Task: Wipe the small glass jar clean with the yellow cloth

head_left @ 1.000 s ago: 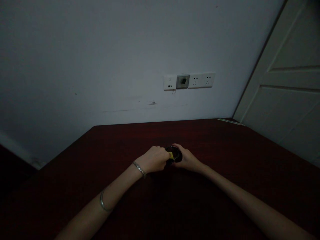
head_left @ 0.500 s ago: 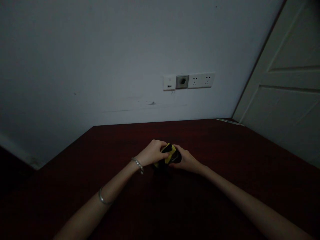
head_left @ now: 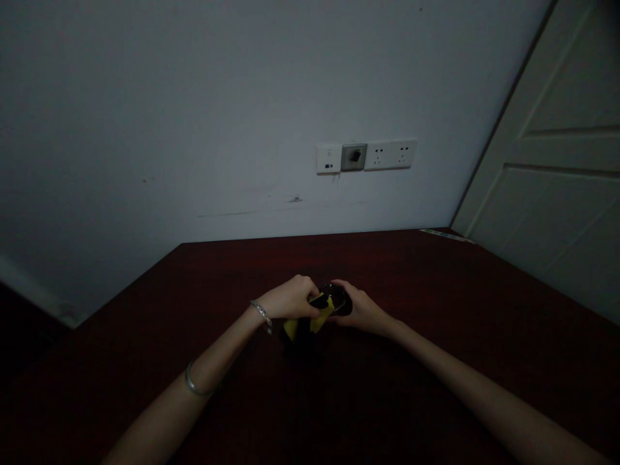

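My left hand (head_left: 296,298) pinches a yellow-and-black piece, which looks like soft cloth (head_left: 321,319), between thumb and fingers. Part of this cloth hangs below the hand toward the tabletop, its black areas blending into the dark. Just to the right, my right hand (head_left: 361,310) curls around a dark, glossy, rounded object (head_left: 343,301) with a curved shiny rim. The cloth's right edge meets or overlaps that object; the dim light hides whether it reaches inside. A chain bracelet and a bangle are on my left arm.
The dark red wooden table (head_left: 232,265) runs back to a pale wall (head_left: 194,116). Wall sockets and a switch (head_left: 365,156) sit above its far edge. A thin flat strip (head_left: 445,236) lies at the back right corner, near a white panelled door (head_left: 557,174).
My left hand has shifted slightly left and down with the yellow-and-black cloth, uncovering more of the dark rounded object. My right hand stays almost in place.
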Motion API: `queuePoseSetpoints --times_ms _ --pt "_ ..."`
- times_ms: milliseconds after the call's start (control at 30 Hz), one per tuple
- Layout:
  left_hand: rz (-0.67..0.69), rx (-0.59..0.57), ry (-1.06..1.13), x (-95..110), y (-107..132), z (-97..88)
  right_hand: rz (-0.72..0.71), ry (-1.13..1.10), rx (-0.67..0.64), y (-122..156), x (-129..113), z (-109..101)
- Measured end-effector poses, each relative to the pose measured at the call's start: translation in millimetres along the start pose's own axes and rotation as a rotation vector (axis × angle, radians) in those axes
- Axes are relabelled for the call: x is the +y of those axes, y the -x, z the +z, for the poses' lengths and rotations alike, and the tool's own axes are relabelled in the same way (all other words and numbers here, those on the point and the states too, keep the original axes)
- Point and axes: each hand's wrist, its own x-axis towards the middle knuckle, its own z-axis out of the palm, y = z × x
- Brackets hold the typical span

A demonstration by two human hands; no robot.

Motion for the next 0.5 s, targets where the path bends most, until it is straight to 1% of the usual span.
queuePoseSetpoints --times_ms 133,233,333,500 --pt "-0.015 0.013 0.022 -5.8 5.1 -20.0 0.009 -0.002 -0.008 -1.4 1.3 0.4" --pt "-0.056 0.068 0.072 -12.3 7.1 -31.8 0.01 -0.012 -0.015 -2.8 0.6 0.6" --pt "-0.025 0.152 0.146 -19.3 6.3 -35.6 0.004 -0.033 -0.023 -3.9 -0.4 1.9" --pt "0.06 0.269 0.324 -29.4 2.1 -33.7 -0.015 -0.079 -0.041 -3.3 -5.7 1.1"
